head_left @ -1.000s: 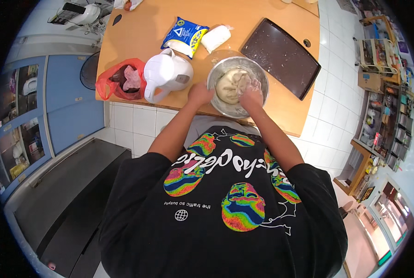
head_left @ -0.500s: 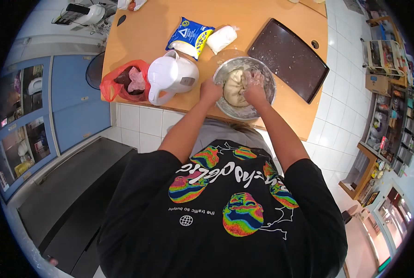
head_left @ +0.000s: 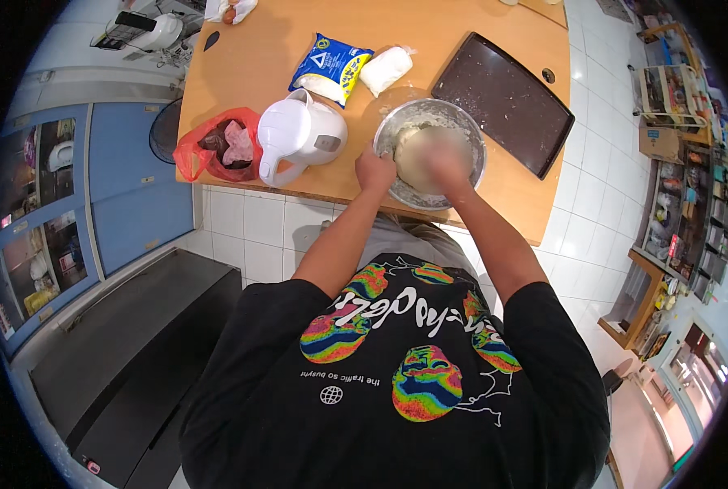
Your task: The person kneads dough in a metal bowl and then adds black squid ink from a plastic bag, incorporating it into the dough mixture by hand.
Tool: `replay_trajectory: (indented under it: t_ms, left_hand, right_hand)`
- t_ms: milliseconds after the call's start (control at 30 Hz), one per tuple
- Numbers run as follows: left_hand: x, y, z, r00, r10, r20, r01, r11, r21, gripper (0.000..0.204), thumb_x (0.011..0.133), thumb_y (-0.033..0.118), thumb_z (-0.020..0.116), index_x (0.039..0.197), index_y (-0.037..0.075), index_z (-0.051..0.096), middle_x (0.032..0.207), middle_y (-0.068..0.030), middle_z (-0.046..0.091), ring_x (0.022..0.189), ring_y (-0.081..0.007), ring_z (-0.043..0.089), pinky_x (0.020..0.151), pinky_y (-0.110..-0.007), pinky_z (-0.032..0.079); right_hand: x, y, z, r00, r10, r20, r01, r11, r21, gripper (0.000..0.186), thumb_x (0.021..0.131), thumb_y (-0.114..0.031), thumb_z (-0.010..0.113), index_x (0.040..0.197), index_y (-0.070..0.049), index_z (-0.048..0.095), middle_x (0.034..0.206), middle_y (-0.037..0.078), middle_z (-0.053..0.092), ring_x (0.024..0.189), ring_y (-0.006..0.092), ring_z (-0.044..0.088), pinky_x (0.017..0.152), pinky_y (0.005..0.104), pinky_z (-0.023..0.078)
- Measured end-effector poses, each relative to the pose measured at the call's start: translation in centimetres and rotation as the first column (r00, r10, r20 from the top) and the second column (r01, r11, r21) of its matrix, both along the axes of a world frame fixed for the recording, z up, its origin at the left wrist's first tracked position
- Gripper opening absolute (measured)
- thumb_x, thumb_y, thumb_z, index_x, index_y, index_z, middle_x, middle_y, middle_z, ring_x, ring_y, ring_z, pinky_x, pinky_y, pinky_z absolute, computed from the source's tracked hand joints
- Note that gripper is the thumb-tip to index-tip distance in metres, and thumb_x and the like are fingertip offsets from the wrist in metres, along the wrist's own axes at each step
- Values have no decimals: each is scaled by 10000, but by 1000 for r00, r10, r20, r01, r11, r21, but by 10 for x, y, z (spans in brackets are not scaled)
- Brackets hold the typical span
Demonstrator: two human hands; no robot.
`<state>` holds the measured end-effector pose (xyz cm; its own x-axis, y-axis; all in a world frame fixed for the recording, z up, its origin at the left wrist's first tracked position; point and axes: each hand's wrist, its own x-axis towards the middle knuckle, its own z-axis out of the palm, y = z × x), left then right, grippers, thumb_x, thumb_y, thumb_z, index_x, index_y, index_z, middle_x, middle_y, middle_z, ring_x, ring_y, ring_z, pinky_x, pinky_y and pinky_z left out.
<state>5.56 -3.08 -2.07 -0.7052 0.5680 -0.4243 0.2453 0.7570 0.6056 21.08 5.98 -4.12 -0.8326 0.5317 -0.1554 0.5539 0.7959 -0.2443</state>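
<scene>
A steel bowl (head_left: 430, 111) with floury, streaked walls holds a pale lump of dough (head_left: 410, 160) near the table's front edge. My left hand (head_left: 375, 169) has its fingers closed on the bowl's left rim. Inside the bowl, my right hand (head_left: 447, 161) is on the dough, too smeared by motion to show its fingers. A white kettle (head_left: 297, 134) stands left of my left hand, and a dark tray (head_left: 503, 102) dusted with white lies right of the bowl.
On the wooden table (head_left: 241, 61) are a red plastic bag (head_left: 213, 143), a blue flour packet (head_left: 328, 72), a small white package (head_left: 385, 69) and eggs (head_left: 230, 15). Blue cabinets (head_left: 140, 191) stand left; crowded shelves (head_left: 673, 204) line the right.
My right hand has moved within the bowl, pressing over the dough, and is more blurred now. My left hand stays at the rim. The view has shifted slightly.
</scene>
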Motion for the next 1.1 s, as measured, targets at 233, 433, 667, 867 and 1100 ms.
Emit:
replay_trajectory:
  t_ms: [233, 433, 667, 867, 1100]
  left_hand:
    - [-17, -2, -40, 998, -45, 48, 49, 996, -69, 360, 822, 170, 574, 1134, 1, 632, 974, -275, 671, 923, -403, 661, 800, -454, 519]
    - [-38, 12, -11, 892, -91, 443, 195, 961, -196, 403, 836, 258, 548, 1069, -59, 637, 834, -211, 663, 629, -305, 644, 497, -426, 475]
    - [-40, -1, -23, 962, -159, 223, 169, 985, -27, 395, 808, 206, 565, 1131, -10, 638, 889, -234, 677, 649, -298, 672, 483, -413, 495]
    - [-18, 4, 21, 924, -75, 375, 145, 976, -161, 510, 805, 161, 580, 1296, 26, 539, 1105, -231, 660, 979, -356, 661, 830, -425, 519]
    - [-45, 2, 0, 943, -304, 135, 270, 937, 223, 569, 838, 149, 567, 1386, 66, 437, 1148, -231, 643, 1113, -396, 596, 960, -436, 459]
  right_hand:
    - [21, -39, 24, 997, -29, 74, 37, 994, -99, 593, 859, -171, 539, 1435, -115, 411, 1527, 118, 350, 1414, 323, 309, 1169, 462, 229]
    - [8, -36, 17, 982, -80, 170, 88, 995, -43, 580, 858, -182, 532, 1430, -145, 438, 1516, 81, 385, 1411, 330, 313, 1176, 496, 187]
    - [8, 20, 19, 604, -769, -208, 277, 447, -850, 337, 849, -163, 596, 1172, -91, 658, 1179, 169, 655, 1144, 301, 590, 1007, 408, 445]
    - [-19, -17, 9, 751, -644, 147, 658, 711, -248, 784, 830, -333, 632, 1440, 49, 322, 1373, 234, 502, 1347, 404, 389, 1118, 422, 313]
    - [-48, -30, 30, 802, -391, 451, 550, 778, -305, 867, 790, -409, 681, 1506, -122, 283, 1567, 254, 151, 1416, 494, 184, 1123, 570, 256]
